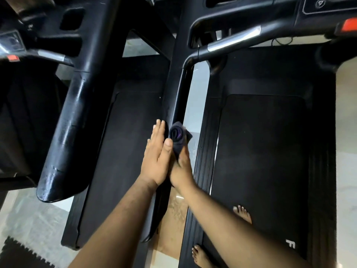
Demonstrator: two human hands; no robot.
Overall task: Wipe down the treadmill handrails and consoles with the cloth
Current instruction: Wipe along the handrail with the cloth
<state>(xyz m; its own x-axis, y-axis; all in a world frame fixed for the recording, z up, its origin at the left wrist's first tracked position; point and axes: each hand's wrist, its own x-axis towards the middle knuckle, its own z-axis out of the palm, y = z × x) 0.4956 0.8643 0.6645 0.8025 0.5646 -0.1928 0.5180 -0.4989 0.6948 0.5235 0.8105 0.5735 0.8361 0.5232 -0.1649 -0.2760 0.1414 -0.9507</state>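
Fingers of your right hand [181, 167] are mostly hidden behind the dark cloth [178, 139] and the rail, so you see only the thumb and wrist side pinching the bunched fabric; the grip is closed on the cloth. That cloth, dark with a faint purple fold, is pressed against the near end of the black handrail [178, 97] that runs up the middle toward the far console. Your left hand [156, 157] lies flat and open, fingers straight and together, against the left side of the same rail, its thumb touching the cloth. How far the rail continues below your hands is hard to make out, since your forearms cross in front of it. The console [326, 5] at the top right edge is cut off, showing only a button panel and a red tab [349, 26]. A second treadmill's broad handrail [71, 120] slants down the left side, its console blurred and dim in the top left corner. Your bare feet [242, 213] stand on the near left part of the right belt [264, 151], one cut off by the bottom edge.
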